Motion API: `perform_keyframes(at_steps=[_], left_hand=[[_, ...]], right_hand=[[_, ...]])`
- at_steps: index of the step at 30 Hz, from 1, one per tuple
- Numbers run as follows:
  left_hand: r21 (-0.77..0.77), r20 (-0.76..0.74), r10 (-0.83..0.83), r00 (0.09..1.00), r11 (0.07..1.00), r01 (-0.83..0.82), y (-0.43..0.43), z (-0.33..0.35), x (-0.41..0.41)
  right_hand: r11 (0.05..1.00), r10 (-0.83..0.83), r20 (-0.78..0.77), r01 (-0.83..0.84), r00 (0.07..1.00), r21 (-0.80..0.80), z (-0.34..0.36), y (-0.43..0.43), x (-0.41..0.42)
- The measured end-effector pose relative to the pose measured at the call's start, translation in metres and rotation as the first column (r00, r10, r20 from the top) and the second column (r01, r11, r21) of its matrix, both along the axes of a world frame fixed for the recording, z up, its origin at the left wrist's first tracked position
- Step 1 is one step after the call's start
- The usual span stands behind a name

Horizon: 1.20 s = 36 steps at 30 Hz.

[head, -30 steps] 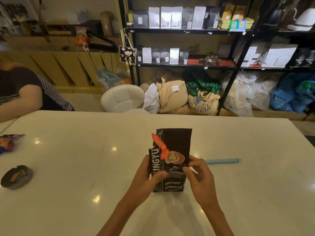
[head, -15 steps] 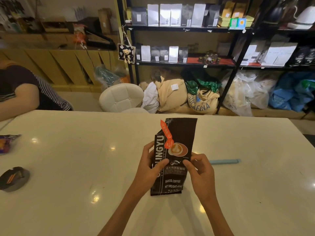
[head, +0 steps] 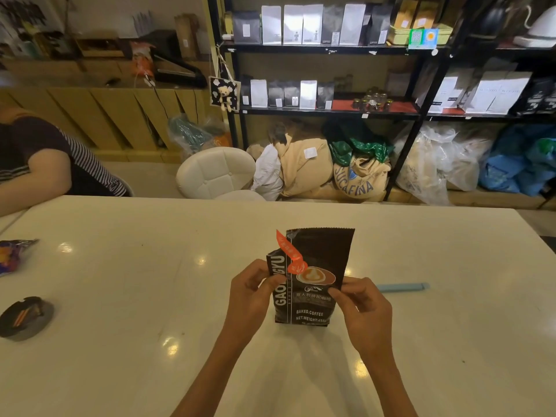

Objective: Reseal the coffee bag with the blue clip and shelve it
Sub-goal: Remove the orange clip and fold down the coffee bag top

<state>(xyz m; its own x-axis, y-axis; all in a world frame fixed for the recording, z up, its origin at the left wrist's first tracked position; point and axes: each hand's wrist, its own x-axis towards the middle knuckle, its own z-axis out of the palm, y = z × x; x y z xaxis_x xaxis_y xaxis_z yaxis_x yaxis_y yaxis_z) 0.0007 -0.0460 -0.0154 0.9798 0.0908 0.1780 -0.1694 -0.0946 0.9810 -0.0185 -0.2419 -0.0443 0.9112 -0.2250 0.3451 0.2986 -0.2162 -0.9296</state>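
A dark brown coffee bag (head: 313, 266) with an orange ribbon print stands upright on the white table (head: 150, 296), its top edge unfolded and serrated. My left hand (head: 251, 291) pinches the bag's left side at mid height. My right hand (head: 362, 308) pinches its right edge at about the same height. The blue clip (head: 403, 286) lies flat on the table just right of my right hand, untouched. The black shelf unit (head: 328, 111) with rows of coffee bags stands behind the table.
A dark ashtray (head: 22, 317) and a purple snack wrapper (head: 13, 254) sit at the table's left. A person's arm (head: 33, 179) rests at the far left. A white stool (head: 215, 173) and burlap sacks (head: 358, 176) stand between table and shelves.
The bag has been set upright and lifted a little away from me, with its top straightened. Both hands have shifted up along its sides. The clip has not moved.
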Motion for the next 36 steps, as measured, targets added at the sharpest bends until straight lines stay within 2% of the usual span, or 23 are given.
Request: perform_keyframes(at_steps=[3,8,11,12,14,16,18,21,23,26,28,31,33,34,36], left_hand=[[0.02,-0.014,-0.012,1.0,1.0,0.012,-0.002,0.0,-0.003],[0.062,0.052,-0.101,0.994,0.993,0.098,-0.002,0.0,-0.01],[0.034,0.075,-0.095,0.993,0.995,0.093,-0.011,-0.015,-0.013],[0.051,0.101,-0.091,0.991,0.995,0.086,-0.012,-0.017,-0.013],[0.176,0.166,-0.116,0.979,0.981,0.087,-0.012,-0.021,-0.012],[0.355,0.219,-0.207,0.954,0.927,0.12,-0.01,-0.023,-0.007],[0.459,0.234,-0.225,0.946,0.883,0.096,-0.009,-0.026,-0.001],[0.513,0.318,-0.116,0.941,0.856,-0.068,-0.01,-0.027,0.009],[0.483,0.34,-0.041,0.94,0.865,-0.136,-0.013,-0.027,0.013],[0.345,0.192,0.073,0.979,0.929,-0.136,-0.016,-0.024,0.013],[0.268,0.084,0.052,0.995,0.961,-0.073,-0.016,-0.023,0.012],[0.103,-0.021,0.012,1.0,0.995,-0.009,-0.022,-0.017,0.009],[0.026,-0.079,0.094,0.992,0.995,-0.092,-0.033,-0.013,0.004],[0.018,-0.087,0.146,0.985,0.989,-0.145,-0.04,-0.012,0.001],[0.033,-0.082,0.216,0.973,0.976,-0.213,-0.05,-0.011,-0.004]], right_hand=[[0.999,0.01,-0.032,-0.009,0.999,0.047,-0.002,-0.003,0.0],[0.998,0.011,-0.022,-0.009,1.0,0.067,-0.003,-0.005,-0.009],[0.995,-0.012,-0.056,0.017,0.998,0.101,-0.006,0.005,-0.009],[0.997,-0.033,-0.043,0.036,0.999,0.068,-0.003,0.008,-0.008],[0.995,-0.034,0.035,0.037,0.999,-0.094,0.0,0.011,-0.005],[0.971,0.009,0.084,0.012,0.996,-0.238,-0.003,0.007,-0.002],[0.942,0.033,0.088,-0.002,0.996,-0.334,-0.008,0.001,0.004],[0.878,0.016,0.151,0.058,0.988,-0.474,-0.012,-0.008,0.013],[0.86,0.002,0.177,0.088,0.984,-0.503,-0.013,-0.011,0.017],[0.88,-0.067,0.165,0.136,0.984,-0.456,-0.013,-0.009,0.021],[0.928,-0.086,0.08,0.109,0.993,-0.356,-0.012,-0.005,0.023],[0.999,0.041,-0.174,-0.044,0.984,-0.014,-0.005,0.008,0.024],[0.972,0.149,-0.271,-0.09,0.951,0.218,0.002,0.02,0.026],[0.966,0.154,-0.286,-0.084,0.946,0.244,0.005,0.027,0.027],[0.988,0.078,-0.311,-0.031,0.947,0.152,0.009,0.04,0.03]])
